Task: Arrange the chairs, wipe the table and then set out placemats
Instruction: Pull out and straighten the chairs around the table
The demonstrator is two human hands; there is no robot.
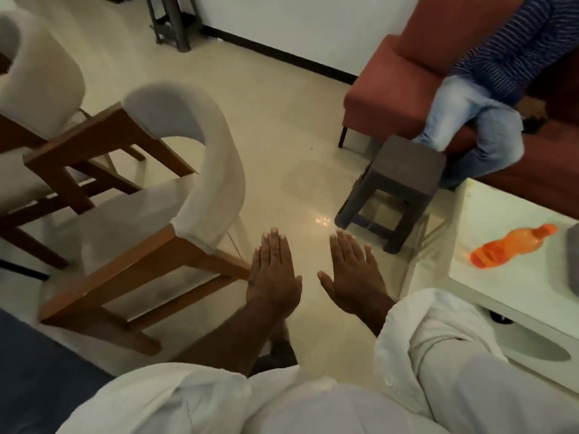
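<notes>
Two wooden chairs with white padded backs stand on the left. The nearer chair is tilted toward me, and the farther chair is behind it at the upper left. My left hand is flat and open, palm down, just right of the nearer chair's wooden seat frame. My right hand is also flat and open beside it, over the bare floor. Neither hand holds anything. The white table is at the right edge, partly behind my right sleeve.
An orange bottle lies on the white table. A grey stool stands on the floor ahead to the right. A person in jeans sits on a red sofa at the upper right. Dark stand legs are by the far wall.
</notes>
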